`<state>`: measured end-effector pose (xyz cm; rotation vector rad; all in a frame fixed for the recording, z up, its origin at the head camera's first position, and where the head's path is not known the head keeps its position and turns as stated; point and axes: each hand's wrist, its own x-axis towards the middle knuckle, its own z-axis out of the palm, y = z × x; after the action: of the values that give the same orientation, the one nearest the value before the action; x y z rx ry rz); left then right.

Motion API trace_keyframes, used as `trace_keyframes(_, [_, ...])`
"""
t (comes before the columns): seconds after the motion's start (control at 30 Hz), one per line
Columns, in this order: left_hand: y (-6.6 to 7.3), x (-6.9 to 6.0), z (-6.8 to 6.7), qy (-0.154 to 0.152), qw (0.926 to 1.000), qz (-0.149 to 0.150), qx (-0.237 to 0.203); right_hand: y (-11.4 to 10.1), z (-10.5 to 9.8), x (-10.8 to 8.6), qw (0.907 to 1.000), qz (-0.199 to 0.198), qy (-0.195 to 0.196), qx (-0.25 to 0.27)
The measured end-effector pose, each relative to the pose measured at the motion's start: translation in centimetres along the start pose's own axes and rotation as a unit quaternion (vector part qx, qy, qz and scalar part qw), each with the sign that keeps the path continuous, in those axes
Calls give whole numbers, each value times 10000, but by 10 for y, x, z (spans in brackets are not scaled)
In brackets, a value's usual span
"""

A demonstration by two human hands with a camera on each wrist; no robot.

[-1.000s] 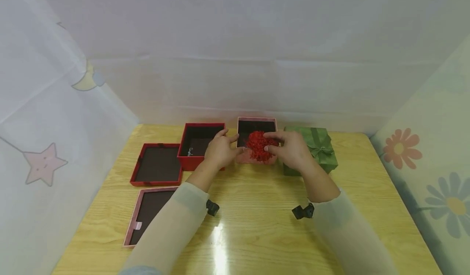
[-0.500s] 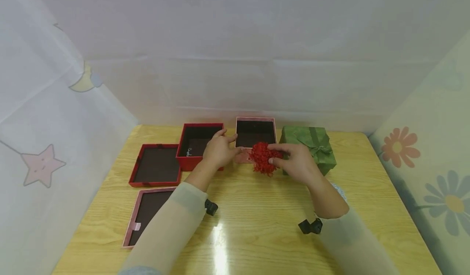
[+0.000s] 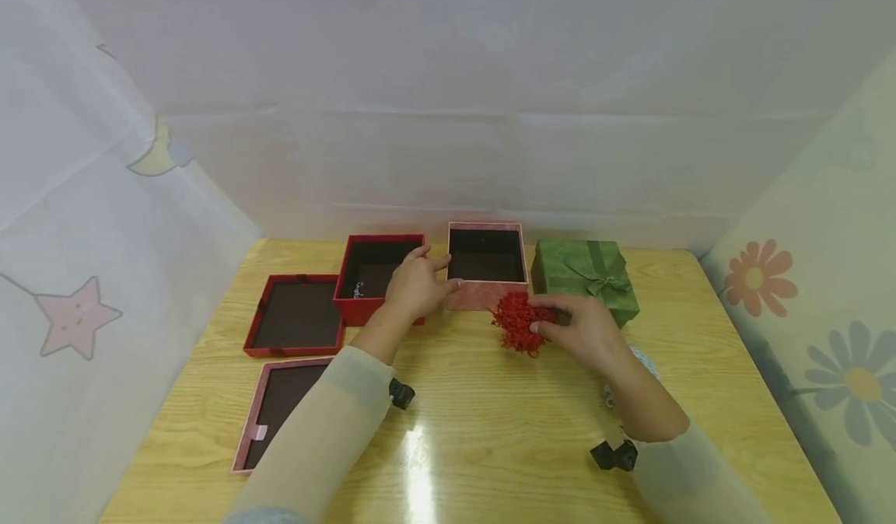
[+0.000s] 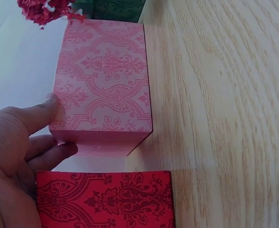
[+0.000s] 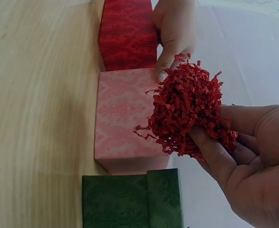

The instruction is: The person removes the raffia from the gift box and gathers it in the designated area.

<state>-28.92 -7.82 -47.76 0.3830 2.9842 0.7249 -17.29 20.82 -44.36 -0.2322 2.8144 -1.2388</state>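
Red shredded paper [image 3: 516, 323] is pinched between the thumb and fingers of my right hand [image 3: 584, 328], in the air in front of the pink patterned box [image 3: 483, 296]. That box is lidless, with a dark inside. My left hand [image 3: 413, 283] touches its left front corner: the thumb lies at the rim and the fingers [image 4: 58, 156] rest against the left side. Below this hand stands the open red box [image 3: 364, 311], with small white lettering showing inside. In the right wrist view, the paper clump [image 5: 184, 109] covers part of the pink box.
A green box [image 3: 560, 263] with a ribbon bow stands right of the pink one. A red lid [image 3: 294, 351] and a pink lid [image 3: 253, 423], both inside up, lie at the left. Something pale blue [image 3: 644, 359] shows partly behind my right wrist. White cloth walls surround the wooden table [image 3: 483, 446].
My right hand has drawn the red shredded paper from over the pink box toward me and to the right, uncovering the box's dark inside. My left hand has stayed at the corner.
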Motion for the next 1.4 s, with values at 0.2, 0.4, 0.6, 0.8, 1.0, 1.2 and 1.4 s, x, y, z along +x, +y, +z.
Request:
trace_keyframes(0.2, [2, 0, 0, 28, 10000, 22, 24, 10, 1, -10, 9999, -24, -28, -127])
trace_keyframes(0.4, [2, 1, 0, 94, 9999, 4, 74, 21, 1, -19, 9996, 183, -127, -173])
trace_keyframes(0.6, [3, 0, 1, 45, 10000, -7, 46, 35, 3, -27, 9992, 187, -79, -352])
trace_keyframes(0.8, [1, -1, 2, 67, 9999, -108, -8, 45, 6, -35, 9989, 150, -73, -431])
trace_keyframes(1.0, [1, -1, 3, 64, 9999, -93, -23, 52, 6, -44, 9980, 234, -43, -578])
trace_keyframes(1.2, [1, -1, 1, 39, 10000, -82, -8, 60, 3, -53, 9949, 59, 98, -1003])
trace_keyframes(1.4, [1, -2, 0, 48, 10000, -46, 24, 62, 1, -56, 9944, 111, -46, -1049])
